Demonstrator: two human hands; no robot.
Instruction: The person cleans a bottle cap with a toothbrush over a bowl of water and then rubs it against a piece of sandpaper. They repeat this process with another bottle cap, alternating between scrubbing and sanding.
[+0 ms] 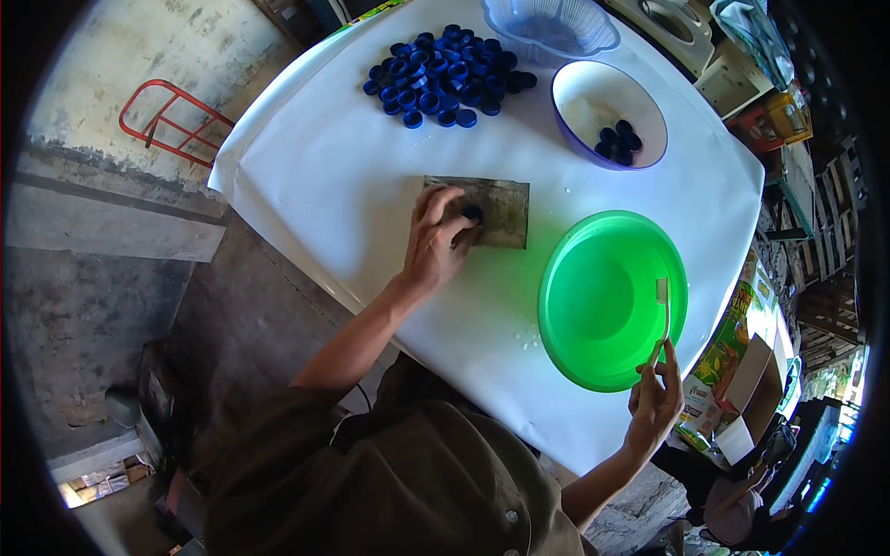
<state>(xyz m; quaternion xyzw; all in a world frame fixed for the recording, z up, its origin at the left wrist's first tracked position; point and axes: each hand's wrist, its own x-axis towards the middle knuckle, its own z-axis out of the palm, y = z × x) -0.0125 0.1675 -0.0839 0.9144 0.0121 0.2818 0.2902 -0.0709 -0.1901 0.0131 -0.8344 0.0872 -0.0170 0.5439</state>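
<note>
A dark blue cap is pinched between the thumb and fingers of my left hand, over a worn, flat brown board lying on the white table. My right hand grips the handle of a toothbrush, its bristled head raised over the green basin. The basin stands to the right of the board. Whether it holds liquid I cannot tell.
A pile of blue caps lies at the table's far side. Beside it stand a bluish plastic basket and a purple-rimmed bowl with several dark caps. An open cardboard box is beyond the right edge. A red metal frame stands at left.
</note>
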